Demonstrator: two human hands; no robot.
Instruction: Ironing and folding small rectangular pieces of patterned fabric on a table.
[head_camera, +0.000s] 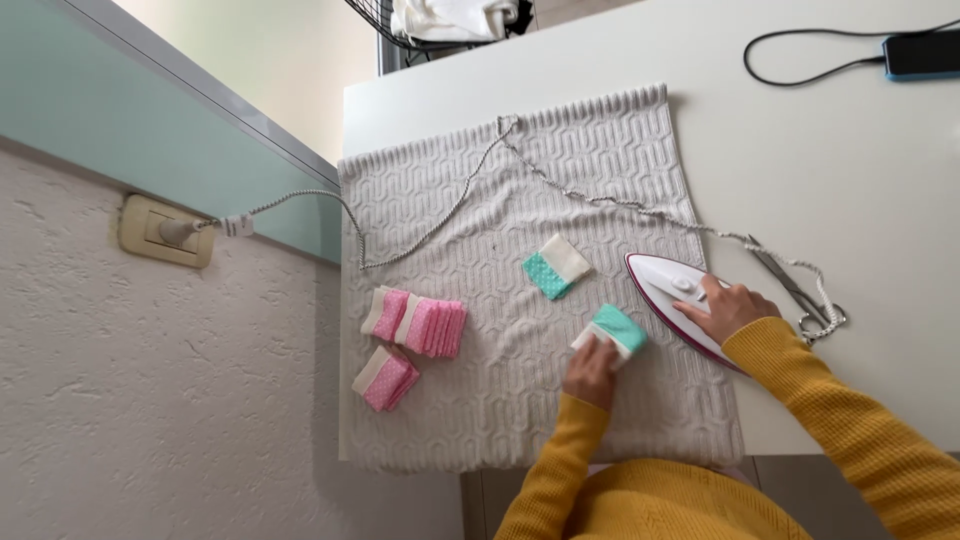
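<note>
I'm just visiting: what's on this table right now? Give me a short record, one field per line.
surface: white table with a grey knitted cloth spread on it
left hand: pressing on a folded teal and white fabric piece
right hand: gripping the handle of a white and magenta iron
other fabric: second teal piece; pink dotted pieces stacked at the cloth's edge
nearby: scissors, phone
</note>
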